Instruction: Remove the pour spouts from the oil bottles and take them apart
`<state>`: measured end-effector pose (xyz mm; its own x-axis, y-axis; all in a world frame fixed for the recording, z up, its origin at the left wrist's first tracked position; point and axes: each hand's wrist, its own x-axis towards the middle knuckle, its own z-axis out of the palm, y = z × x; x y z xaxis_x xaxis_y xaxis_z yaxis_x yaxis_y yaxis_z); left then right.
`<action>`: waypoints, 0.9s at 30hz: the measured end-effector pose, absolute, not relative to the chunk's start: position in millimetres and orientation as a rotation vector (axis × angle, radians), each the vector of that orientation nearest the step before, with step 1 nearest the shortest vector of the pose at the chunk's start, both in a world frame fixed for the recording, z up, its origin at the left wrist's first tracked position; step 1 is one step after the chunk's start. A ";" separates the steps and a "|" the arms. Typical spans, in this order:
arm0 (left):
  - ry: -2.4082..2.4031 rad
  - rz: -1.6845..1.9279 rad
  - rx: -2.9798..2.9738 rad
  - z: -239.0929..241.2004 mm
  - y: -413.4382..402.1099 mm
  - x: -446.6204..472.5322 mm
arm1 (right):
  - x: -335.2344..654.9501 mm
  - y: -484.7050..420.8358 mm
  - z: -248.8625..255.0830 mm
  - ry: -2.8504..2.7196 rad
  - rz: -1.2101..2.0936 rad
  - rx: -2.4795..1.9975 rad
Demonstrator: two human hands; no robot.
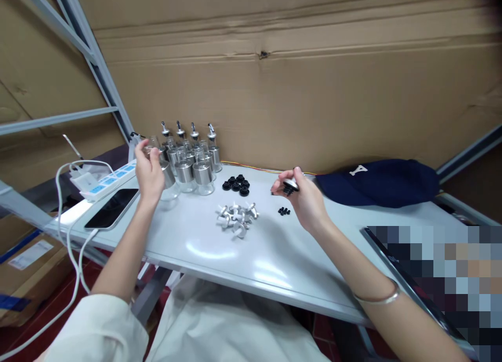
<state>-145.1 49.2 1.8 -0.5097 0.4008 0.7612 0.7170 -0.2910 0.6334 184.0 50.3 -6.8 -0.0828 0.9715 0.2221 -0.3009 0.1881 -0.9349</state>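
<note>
My left hand [150, 168] is closed around the neck of a glass bottle [169, 187] with a steel band, at the front left of a cluster of similar bottles [203, 172]. Several bottles at the back carry silver pour spouts [195, 132]; the front ones have bare necks. Raised over the table on the right, my right hand [308, 197] pinches a silver-topped pour spout [291, 185] with a black stopper underneath. Between the hands lie a group of black stoppers [236, 184], a pile of silver and white spout parts [237, 219] and small black caps [284, 211].
A phone [113, 209] and a power strip [113, 181] with white cables lie at the left. Toward the right are a navy cap [384, 184] and a blurred-out screen device [435, 283]. Cardboard [274, 100] stands behind the table [235, 268]; a metal frame [98, 64] rises at left.
</note>
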 end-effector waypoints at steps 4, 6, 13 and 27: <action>-1.813 -1.648 -1.424 -15.7 86.3 -171.8 | 189.9 61.2 -12.3 -1.189 1.177 -0.816; -1.838 -1.592 -1.430 -22.9 98.1 -178.5 | 192.1 65.9 -13.9 -1.216 1.117 -0.834; -1.834 -1.519 -1.496 -30.3 112.5 -193.0 | 197.3 72.1 -21.5 -1.411 0.829 -0.930; -1.062 -0.919 -2.579 -39.2 54.6 19.8 | 193.7 55.5 -24.9 -1.866 0.693 -1.047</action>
<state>19.8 54.6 -39.2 0.5474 0.5651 0.6173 0.6922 -0.7202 0.0454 193.7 55.5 -24.9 -0.2750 0.8686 0.4121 0.3889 0.4925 -0.7786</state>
